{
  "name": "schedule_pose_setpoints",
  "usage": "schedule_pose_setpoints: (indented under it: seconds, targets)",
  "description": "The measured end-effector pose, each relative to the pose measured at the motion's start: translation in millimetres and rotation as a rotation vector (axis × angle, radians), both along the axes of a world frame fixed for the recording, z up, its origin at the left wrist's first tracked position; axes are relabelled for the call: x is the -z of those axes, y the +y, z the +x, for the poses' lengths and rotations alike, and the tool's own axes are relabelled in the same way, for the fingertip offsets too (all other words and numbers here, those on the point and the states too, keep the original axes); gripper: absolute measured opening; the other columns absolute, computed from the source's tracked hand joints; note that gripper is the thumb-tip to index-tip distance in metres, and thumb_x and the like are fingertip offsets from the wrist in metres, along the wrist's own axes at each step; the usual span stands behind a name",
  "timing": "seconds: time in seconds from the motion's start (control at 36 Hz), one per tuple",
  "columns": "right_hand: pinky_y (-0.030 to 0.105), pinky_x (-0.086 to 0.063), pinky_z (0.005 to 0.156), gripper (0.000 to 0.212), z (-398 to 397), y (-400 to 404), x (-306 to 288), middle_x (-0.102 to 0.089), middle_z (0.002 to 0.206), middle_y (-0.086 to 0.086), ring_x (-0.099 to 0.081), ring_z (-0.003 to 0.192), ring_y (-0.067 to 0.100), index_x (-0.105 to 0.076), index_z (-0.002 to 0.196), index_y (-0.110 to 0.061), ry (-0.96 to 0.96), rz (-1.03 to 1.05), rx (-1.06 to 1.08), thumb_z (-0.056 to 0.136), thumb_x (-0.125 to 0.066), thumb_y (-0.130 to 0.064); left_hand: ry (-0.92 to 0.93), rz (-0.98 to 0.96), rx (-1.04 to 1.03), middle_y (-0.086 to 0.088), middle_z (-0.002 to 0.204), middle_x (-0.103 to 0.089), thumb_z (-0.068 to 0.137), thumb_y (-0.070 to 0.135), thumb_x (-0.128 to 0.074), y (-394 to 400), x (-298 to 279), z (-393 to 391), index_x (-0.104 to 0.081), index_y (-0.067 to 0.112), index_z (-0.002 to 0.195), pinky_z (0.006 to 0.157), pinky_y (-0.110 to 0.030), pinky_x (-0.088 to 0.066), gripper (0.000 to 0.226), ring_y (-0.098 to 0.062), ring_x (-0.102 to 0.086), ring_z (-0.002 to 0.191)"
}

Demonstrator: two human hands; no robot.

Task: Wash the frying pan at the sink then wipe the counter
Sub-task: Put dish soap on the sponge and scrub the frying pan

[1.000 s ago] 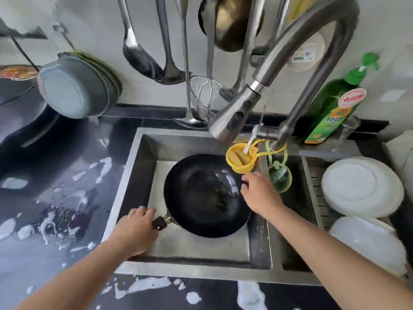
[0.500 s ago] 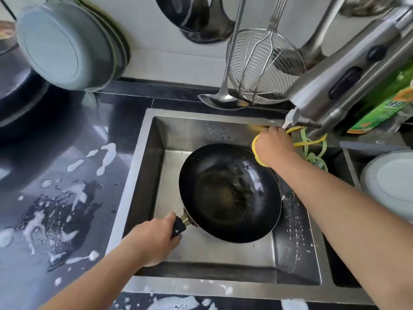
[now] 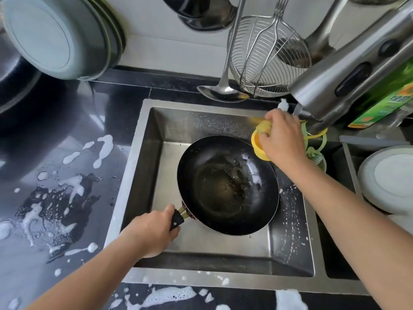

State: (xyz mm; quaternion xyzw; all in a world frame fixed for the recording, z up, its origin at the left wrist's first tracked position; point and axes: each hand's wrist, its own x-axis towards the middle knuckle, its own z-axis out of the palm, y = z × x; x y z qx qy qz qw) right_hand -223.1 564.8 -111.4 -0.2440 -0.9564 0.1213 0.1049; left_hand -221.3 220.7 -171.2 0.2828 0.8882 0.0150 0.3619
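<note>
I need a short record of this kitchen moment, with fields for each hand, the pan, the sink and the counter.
left hand: grips the pan handle
right hand: holds a yellow sponge over the yellow hanging cup
frying pan: in the sink, greasy inside
sink: steel, no water running from the faucet
counter: dark, spotted with white foam

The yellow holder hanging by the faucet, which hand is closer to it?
Right. The right hand is at the yellow holder, pinching a yellow sponge above it. The left hand grips the pan handle, across the sink.
</note>
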Motion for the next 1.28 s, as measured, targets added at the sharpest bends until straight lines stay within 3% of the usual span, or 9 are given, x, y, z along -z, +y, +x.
schedule_pose_setpoints:
  seconds: [0.08, 0.19, 0.28, 0.42, 0.56, 0.72, 0.86, 1.14, 1.28]
  targets:
    - [0.039, -0.045, 0.074, 0.026, 39, -39, -8, -0.055, 0.11, -0.004, -0.057, 0.094, 0.022, -0.05, 0.116, -0.025, -0.037, -0.177, -0.081, 0.092, -0.06, -0.022, -0.018, 0.008, -0.002, 0.004, 0.091, -0.063, 0.098, 0.053, -0.047, 1, 0, -1, -0.035, 0.032, 0.103, 0.064, -0.035, -0.048, 0.024, -0.022, -0.059, 0.072]
    - [0.039, -0.051, 0.087, 0.035, 90, -88, 45, -0.05, 0.12, -0.009, -0.058, 0.104, 0.021, -0.047, 0.124, -0.031, -0.434, -0.415, -0.256, 0.094, -0.06, -0.018, -0.038, 0.011, -0.004, 0.003, 0.094, -0.065, 0.098, 0.053, -0.048, 1, 0, -2, -0.036, 0.032, 0.105, 0.064, -0.035, -0.051, 0.025, -0.021, -0.061, 0.073]
    - [0.04, -0.049, 0.093, 0.05, 96, -87, 83, -0.052, 0.129, 0.0, -0.057, 0.114, 0.027, -0.043, 0.136, -0.024, -0.59, -0.376, -0.173, 0.092, -0.065, -0.014, -0.031, 0.01, -0.003, 0.004, 0.093, -0.065, 0.097, 0.054, -0.047, -1, 3, -3, -0.036, 0.033, 0.104, 0.066, -0.038, -0.054, 0.025, -0.02, -0.062, 0.073]
    - [0.038, -0.048, 0.085, 0.028, 59, -57, 124, -0.059, 0.115, 0.008, -0.062, 0.104, 0.031, -0.054, 0.112, -0.013, -0.55, -0.141, -0.076, 0.089, -0.07, -0.013, -0.033, 0.012, -0.001, 0.009, 0.088, -0.06, 0.098, 0.054, -0.047, 1, 2, -2, -0.033, 0.034, 0.102, 0.058, -0.03, -0.045, 0.025, -0.013, -0.055, 0.066]
    - [0.037, -0.049, 0.082, 0.026, 47, -50, 145, -0.061, 0.115, 0.008, -0.06, 0.106, 0.03, -0.059, 0.116, -0.014, -0.587, -0.016, -0.071, 0.091, -0.066, -0.017, -0.023, 0.012, 0.008, 0.009, 0.09, -0.06, 0.098, 0.054, -0.046, 3, 0, -2, -0.032, 0.035, 0.104, 0.059, -0.03, -0.045, 0.024, -0.014, -0.055, 0.067]
    - [0.034, -0.054, 0.084, 0.018, 58, -132, 123, -0.07, 0.108, 0.008, -0.064, 0.099, 0.035, -0.073, 0.105, -0.028, -0.743, -0.459, -0.132, 0.089, -0.066, -0.023, -0.054, 0.016, -0.007, 0.009, 0.088, -0.057, 0.099, 0.052, -0.048, -1, 2, -4, -0.031, 0.034, 0.104, 0.054, -0.026, -0.041, 0.025, -0.011, -0.054, 0.064]
    - [0.029, -0.052, 0.097, 0.032, 33, -159, 109, -0.074, 0.115, -0.003, -0.066, 0.106, 0.02, -0.074, 0.119, -0.027, -0.528, -0.815, -0.193, 0.09, -0.067, -0.016, -0.046, 0.013, -0.004, 0.009, 0.084, -0.056, 0.098, 0.054, -0.046, 1, 4, -4, -0.031, 0.033, 0.101, 0.058, -0.032, -0.048, 0.026, -0.013, -0.056, 0.065]
    - [0.04, -0.054, 0.087, 0.026, 74, -58, 103, -0.066, 0.116, 0.016, -0.066, 0.107, 0.038, -0.07, 0.117, -0.01, -0.964, 0.077, -0.271, 0.093, -0.062, -0.015, -0.042, 0.017, -0.004, 0.008, 0.08, -0.052, 0.099, 0.052, -0.045, 2, -2, -2, -0.032, 0.031, 0.099, 0.06, -0.033, -0.044, 0.025, -0.016, -0.051, 0.063]
    - [0.037, -0.054, 0.085, 0.023, 52, -60, 110, -0.068, 0.116, 0.016, -0.066, 0.107, 0.036, -0.069, 0.113, -0.009, -0.918, 0.004, -0.067, 0.094, -0.062, -0.02, -0.028, 0.018, 0.009, 0.005, 0.083, -0.053, 0.099, 0.052, -0.044, 1, -4, -2, -0.031, 0.032, 0.101, 0.061, -0.034, -0.044, 0.024, -0.018, -0.052, 0.064]
